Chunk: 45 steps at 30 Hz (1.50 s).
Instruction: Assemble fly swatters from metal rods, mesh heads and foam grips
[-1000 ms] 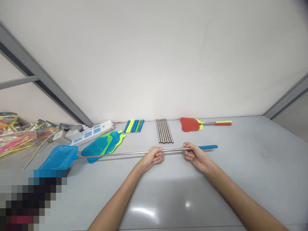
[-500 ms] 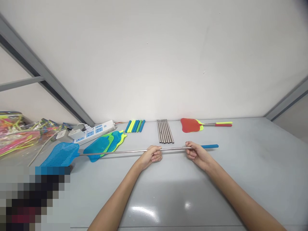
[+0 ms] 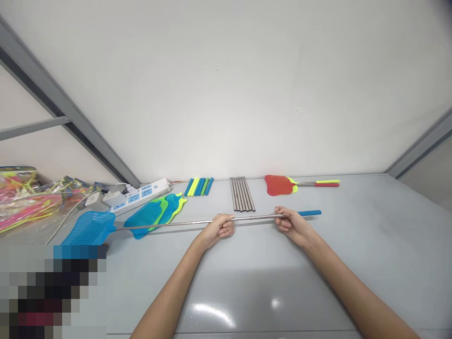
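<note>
A long fly swatter [image 3: 169, 224] with a blue mesh head, a thin metal telescopic rod and a blue grip stretches across the grey table, held in both hands. My left hand [image 3: 219, 229] is closed around the middle of the rod. Near the blue grip, my right hand [image 3: 290, 225] pinches the rod between thumb and fingers. Behind the rod lies an overlapping pile of blue and yellow-green swatter heads [image 3: 146, 215]. Several metal rods [image 3: 242, 194] lie side by side beyond my hands. Left of them is a row of blue, yellow and green grips [image 3: 198, 187].
Red and yellow fly swatters [image 3: 280, 185] lie together near the wall at right. A white power strip [image 3: 139, 195] with plugged-in adapters and a cable sits at left. Beyond it are plastic-bagged colourful items [image 3: 31, 197]. The grey table [image 3: 254, 301] meets a white wall.
My left hand has moved slightly left along the swatter and my right hand slightly right, so the gap between them is a little wider. Both keep their grip.
</note>
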Each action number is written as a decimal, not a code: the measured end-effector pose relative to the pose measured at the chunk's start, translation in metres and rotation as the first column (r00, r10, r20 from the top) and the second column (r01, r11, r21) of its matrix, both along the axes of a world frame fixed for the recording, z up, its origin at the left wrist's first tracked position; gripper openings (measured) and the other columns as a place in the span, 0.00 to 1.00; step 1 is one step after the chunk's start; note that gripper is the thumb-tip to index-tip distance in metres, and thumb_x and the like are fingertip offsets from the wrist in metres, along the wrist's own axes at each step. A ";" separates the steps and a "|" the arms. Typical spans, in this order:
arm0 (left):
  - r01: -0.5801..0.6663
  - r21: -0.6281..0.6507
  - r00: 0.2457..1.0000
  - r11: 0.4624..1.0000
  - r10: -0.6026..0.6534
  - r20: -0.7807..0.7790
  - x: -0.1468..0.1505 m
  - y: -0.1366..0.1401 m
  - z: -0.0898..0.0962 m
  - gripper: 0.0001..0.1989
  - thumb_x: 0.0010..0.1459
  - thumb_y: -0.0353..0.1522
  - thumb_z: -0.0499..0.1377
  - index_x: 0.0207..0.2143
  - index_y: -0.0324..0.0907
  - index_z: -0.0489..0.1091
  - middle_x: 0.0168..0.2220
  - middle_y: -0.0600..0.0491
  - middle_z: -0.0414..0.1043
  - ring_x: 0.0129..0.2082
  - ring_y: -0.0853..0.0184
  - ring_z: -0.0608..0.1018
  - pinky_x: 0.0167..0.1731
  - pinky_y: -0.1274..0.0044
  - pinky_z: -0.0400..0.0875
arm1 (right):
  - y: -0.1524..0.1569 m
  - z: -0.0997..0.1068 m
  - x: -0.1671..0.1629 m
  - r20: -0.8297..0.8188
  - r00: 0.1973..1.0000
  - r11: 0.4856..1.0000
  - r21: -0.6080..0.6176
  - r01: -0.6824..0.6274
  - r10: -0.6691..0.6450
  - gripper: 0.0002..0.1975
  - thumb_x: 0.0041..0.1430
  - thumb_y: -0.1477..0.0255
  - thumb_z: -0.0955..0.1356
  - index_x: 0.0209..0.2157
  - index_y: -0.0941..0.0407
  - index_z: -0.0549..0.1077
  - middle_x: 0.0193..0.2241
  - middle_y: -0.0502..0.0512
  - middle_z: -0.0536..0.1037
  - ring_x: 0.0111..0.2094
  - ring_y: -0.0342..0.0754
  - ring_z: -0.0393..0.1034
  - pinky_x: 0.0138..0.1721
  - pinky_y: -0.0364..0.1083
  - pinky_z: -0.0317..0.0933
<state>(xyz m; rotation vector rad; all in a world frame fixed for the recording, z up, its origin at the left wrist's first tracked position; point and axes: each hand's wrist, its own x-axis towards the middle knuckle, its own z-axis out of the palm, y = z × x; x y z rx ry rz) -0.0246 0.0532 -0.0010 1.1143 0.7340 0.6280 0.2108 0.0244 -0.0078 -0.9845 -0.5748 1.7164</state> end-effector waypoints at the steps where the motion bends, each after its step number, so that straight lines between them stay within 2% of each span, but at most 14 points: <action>1: 0.002 0.000 1.000 1.000 -0.002 0.000 0.000 0.000 0.000 0.20 0.53 0.35 0.48 0.12 0.42 0.45 0.08 0.63 0.40 0.11 0.77 0.50 0.21 0.78 0.54 | 0.000 0.000 0.000 0.002 1.000 1.000 0.002 0.001 -0.001 0.02 0.43 0.75 0.63 0.24 0.58 0.64 0.13 0.49 0.64 0.12 0.34 0.40 0.14 0.37 0.40; 12: 0.040 0.002 0.999 0.999 -0.040 -0.012 -0.006 0.004 0.001 0.19 0.53 0.35 0.47 0.13 0.42 0.45 0.08 0.63 0.41 0.11 0.76 0.51 0.19 0.78 0.52 | 0.000 0.002 0.001 -0.020 1.000 1.000 -0.011 -0.011 0.011 0.04 0.43 0.75 0.64 0.26 0.57 0.64 0.13 0.48 0.65 0.12 0.34 0.42 0.13 0.37 0.41; 20: 0.031 0.010 0.999 0.999 -0.031 -0.040 -0.018 0.009 0.004 0.20 0.53 0.36 0.47 0.12 0.42 0.45 0.08 0.62 0.41 0.11 0.76 0.51 0.19 0.78 0.52 | 0.001 0.002 0.003 -0.005 1.000 0.999 -0.017 0.028 -0.028 0.04 0.43 0.76 0.63 0.26 0.58 0.64 0.13 0.49 0.64 0.11 0.34 0.43 0.13 0.37 0.41; 32: 0.055 -0.031 0.997 0.998 -0.057 -0.054 -0.025 0.011 0.005 0.20 0.53 0.36 0.47 0.12 0.41 0.47 0.08 0.61 0.43 0.11 0.76 0.53 0.19 0.79 0.52 | 0.002 0.001 0.003 0.008 1.000 1.000 -0.007 0.019 -0.019 0.04 0.44 0.76 0.63 0.27 0.58 0.65 0.14 0.49 0.65 0.11 0.35 0.43 0.13 0.38 0.41; 45: 0.031 -0.033 0.998 0.999 -0.033 -0.055 -0.036 0.013 0.006 0.19 0.53 0.35 0.46 0.12 0.41 0.46 0.08 0.61 0.44 0.12 0.75 0.53 0.20 0.78 0.54 | 0.007 0.001 0.019 0.041 0.991 0.991 -0.050 0.126 -0.124 0.04 0.42 0.78 0.63 0.24 0.58 0.65 0.12 0.50 0.64 0.10 0.35 0.43 0.11 0.38 0.41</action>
